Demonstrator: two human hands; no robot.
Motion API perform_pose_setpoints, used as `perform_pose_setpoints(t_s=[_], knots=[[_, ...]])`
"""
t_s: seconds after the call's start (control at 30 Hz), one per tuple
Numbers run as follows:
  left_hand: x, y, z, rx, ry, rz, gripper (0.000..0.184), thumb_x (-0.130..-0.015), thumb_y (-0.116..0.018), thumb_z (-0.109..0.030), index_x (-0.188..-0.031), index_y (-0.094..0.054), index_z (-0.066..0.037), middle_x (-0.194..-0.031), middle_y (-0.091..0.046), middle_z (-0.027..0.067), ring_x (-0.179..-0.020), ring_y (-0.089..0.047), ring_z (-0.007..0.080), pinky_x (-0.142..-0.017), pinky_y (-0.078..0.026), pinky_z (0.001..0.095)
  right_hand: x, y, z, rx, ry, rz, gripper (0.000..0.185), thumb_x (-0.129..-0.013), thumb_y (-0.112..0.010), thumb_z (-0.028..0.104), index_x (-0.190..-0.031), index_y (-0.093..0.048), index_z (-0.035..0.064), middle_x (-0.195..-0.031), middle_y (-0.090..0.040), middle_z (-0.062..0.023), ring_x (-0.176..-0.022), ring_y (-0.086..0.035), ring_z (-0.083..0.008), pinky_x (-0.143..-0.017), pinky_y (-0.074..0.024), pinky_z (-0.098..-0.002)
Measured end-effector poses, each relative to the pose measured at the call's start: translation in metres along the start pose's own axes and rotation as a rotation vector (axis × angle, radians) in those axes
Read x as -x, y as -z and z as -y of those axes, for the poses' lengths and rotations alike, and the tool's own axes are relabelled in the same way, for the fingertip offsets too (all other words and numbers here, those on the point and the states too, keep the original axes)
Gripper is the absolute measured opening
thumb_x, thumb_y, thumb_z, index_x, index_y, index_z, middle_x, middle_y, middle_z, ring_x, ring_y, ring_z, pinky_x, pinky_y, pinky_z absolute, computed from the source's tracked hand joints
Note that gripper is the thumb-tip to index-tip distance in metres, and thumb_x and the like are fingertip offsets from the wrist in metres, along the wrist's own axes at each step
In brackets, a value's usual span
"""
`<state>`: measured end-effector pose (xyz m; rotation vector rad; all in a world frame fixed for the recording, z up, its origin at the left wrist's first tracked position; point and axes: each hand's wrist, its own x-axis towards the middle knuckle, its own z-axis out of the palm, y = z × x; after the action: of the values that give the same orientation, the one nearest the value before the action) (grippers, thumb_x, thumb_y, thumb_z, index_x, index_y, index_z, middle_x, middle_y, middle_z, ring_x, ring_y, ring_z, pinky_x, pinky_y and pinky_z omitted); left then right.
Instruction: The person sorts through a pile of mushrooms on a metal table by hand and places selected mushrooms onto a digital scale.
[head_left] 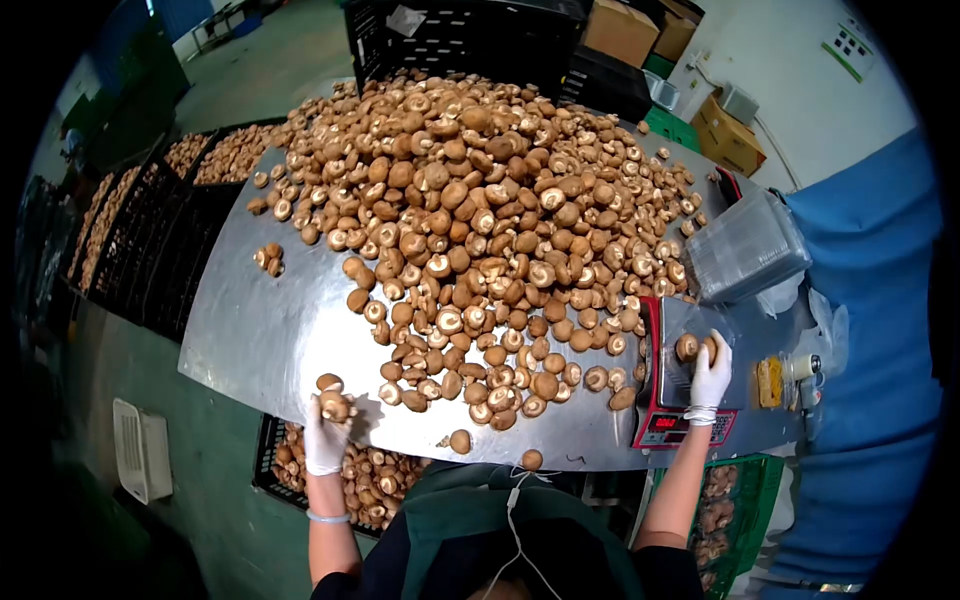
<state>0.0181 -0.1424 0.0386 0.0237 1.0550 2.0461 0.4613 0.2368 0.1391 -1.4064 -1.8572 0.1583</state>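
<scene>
My left hand (pixel 326 440), in a white glove, is closed around a few brown mushrooms (pixel 336 404) at the table's front left edge. My right hand (pixel 711 378), also gloved, reaches over the red digital scale (pixel 662 425). Its fingers are curled on a mushroom (pixel 710 346), and another mushroom (pixel 687 347) lies just left of them. Something clear, seemingly a plastic tray, is on the scale under these mushrooms; its edges are hard to make out. A large heap of mushrooms (pixel 460 190) covers the metal table (pixel 240 330), with loose ones spread toward me.
Stacked clear plastic boxes (pixel 750 245) stand behind the scale. A black crate (pixel 265 455) of mushrooms sits below the front edge, and a green crate (pixel 765 500) with packed mushrooms is at lower right. A yellow item (pixel 768 382) lies right of the scale.
</scene>
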Motion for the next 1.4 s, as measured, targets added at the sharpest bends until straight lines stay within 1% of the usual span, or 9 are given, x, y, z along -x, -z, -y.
perform_pose_setpoints(t_s=[0.17, 0.27, 0.5, 0.6, 0.73, 1.03, 1.2, 1.3, 1.4], knots=[[0.034, 0.089, -0.022, -0.157, -0.063, -0.295, 0.04, -0.097, -0.039, -0.038, -0.109, -0.057, -0.004, -0.093, -0.061, 0.0081, -0.083, -0.058, 0.018, -0.075, -0.046, 0.0277, 0.009, 0.005, -0.032, 0.287, 0.114, -0.066, 0.032, -0.082, -0.059, 0.009, -0.114, -0.058, 0.0016, -0.111, -0.059, -0.0157, -0.107, -0.053, -0.0307, -0.097, -0.0367, -0.0393], [0.049, 0.119, -0.022, -1.462, -0.378, -0.656, 0.036, -0.091, -0.054, -0.021, -0.119, -0.053, 0.002, -0.102, -0.062, 0.0109, -0.092, -0.058, 0.0205, -0.085, -0.046, 0.032, 0.031, -0.01, 0.029, -0.011, 0.04, 0.022, 0.03, -0.081, -0.06, 0.009, -0.11, -0.06, 0.002, -0.109, -0.06, -0.0151, -0.105, -0.054, -0.0294, -0.096, -0.0377, -0.038], [0.005, -0.046, 0.023, -1.158, -0.407, -0.275, 0.042, -0.08, -0.067, -0.023, -0.114, -0.057, 0.0, -0.111, -0.059, 0.0165, -0.104, -0.056, 0.0275, -0.092, -0.043, 0.0353, 0.135, -0.138, 0.185, -0.216, 0.504, 0.734, 0.049, -0.069, -0.073, 0.028, -0.11, -0.057, 0.0072, -0.105, -0.057, -0.0103, -0.101, -0.053, -0.0268, -0.09, -0.04, -0.0393], [-0.018, -0.079, 0.049, -1.529, -0.528, 0.099, 0.063, -0.072, -0.071, -0.029, -0.126, -0.048, -0.005, -0.12, -0.053, 0.0169, -0.107, -0.05, 0.0343, -0.089, -0.042, 0.0407, 0.164, -0.178, 0.207, 0.108, 0.846, 0.771, 0.062, -0.062, -0.076, 0.038, -0.114, -0.054, 0.0115, -0.105, -0.056, -0.0081, -0.103, -0.051, -0.0255, -0.093, -0.0349, -0.0478], [-0.013, -0.083, 0.077, -1.931, -0.644, 0.221, 0.074, -0.072, -0.069, -0.034, -0.137, -0.038, -0.015, -0.141, -0.034, 0.014, -0.125, -0.036, 0.033, -0.097, -0.033, 0.0456, 0.157, -0.181, 0.201, 0.0, 0.752, 0.811, 0.058, -0.068, -0.073, 0.035, -0.118, -0.053, 0.012, -0.107, -0.055, -0.0075, -0.11, -0.049, -0.025, -0.098, -0.0316, -0.0524], [-0.006, -0.053, 0.084, -1.68, -0.774, 0.272, 0.043, -0.073, -0.069, -0.024, -0.111, -0.058, -0.009, -0.132, -0.045, 0.0163, -0.112, -0.047, 0.0322, -0.092, -0.038, 0.0429, 0.111, -0.126, 0.149, -1.278, -0.476, 1.322, 0.07, -0.079, -0.062, 0.002, -0.139, -0.028, 0.0033, -0.127, -0.048, -0.0093, -0.116, -0.049, -0.0179, -0.098, -0.0396, -0.0295], [0.016, -0.072, 0.078, -1.345, -0.612, 0.316, 0.041, -0.079, -0.066, -0.017, -0.117, -0.056, -0.006, -0.123, -0.053, 0.0126, -0.098, -0.057, 0.0289, -0.083, -0.047, 0.0357, 0.127, -0.102, 0.155, -1.173, -0.385, 1.246, 0.066, -0.083, -0.061, 0.009, -0.14, -0.029, 0.0032, -0.132, -0.045, -0.0118, -0.114, -0.051, -0.0176, -0.096, -0.0413, -0.0309], [0.026, -0.082, 0.066, -0.556, 0.374, 0.493, 0.054, -0.094, -0.049, -0.018, -0.143, -0.026, -0.008, -0.123, -0.053, 0.0097, -0.102, -0.056, 0.0137, -0.078, -0.049, 0.0245, 0.157, -0.089, 0.193, -0.781, -0.004, 1.403, 0.067, -0.082, -0.064, 0.015, -0.14, -0.03, 0.0031, -0.138, -0.041, -0.0141, -0.11, -0.054, -0.0195, -0.094, -0.0438, -0.0309], [0.032, -0.071, 0.059, -0.11, 0.579, 0.55, 0.042, -0.096, -0.042, -0.019, -0.134, -0.037, -0.002, -0.124, -0.052, 0.0122, -0.101, -0.057, 0.0151, -0.076, -0.05, 0.0227, 0.17, -0.099, 0.185, -0.745, 0.407, 1.166, 0.057, -0.08, -0.067, 0.016, -0.131, -0.044, 0.0032, -0.129, -0.048, -0.0174, -0.096, -0.06, -0.0212, -0.084, -0.0487, -0.0289]])
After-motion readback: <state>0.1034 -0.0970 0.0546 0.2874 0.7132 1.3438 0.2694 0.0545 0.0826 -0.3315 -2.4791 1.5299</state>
